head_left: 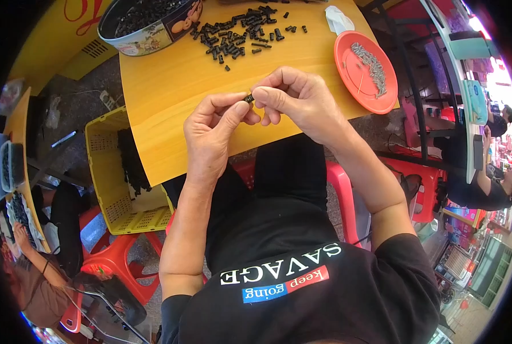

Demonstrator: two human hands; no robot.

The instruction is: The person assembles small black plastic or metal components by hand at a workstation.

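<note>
One small black part [248, 98] is above the yellow table [170, 109], pinched by thumb and fingertips of left hand [210, 120] and right hand [299, 102], and I judge it light, stiff, maybe slippery, best held by its ends.

Both hands [214, 123] [300, 103] pinch a black piece [248, 98] — apparently ridged — over the table [164, 114].

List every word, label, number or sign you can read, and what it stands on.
I'll place the wording without copying it.
Black shirt: large white capitals, legible.
Same shirt: white lowercase letters on a red-and-blue strip, legible.
Yellow panel, upper left: red lettering, cut off at the top.
Patterned tin: any print is too small to read.
</note>
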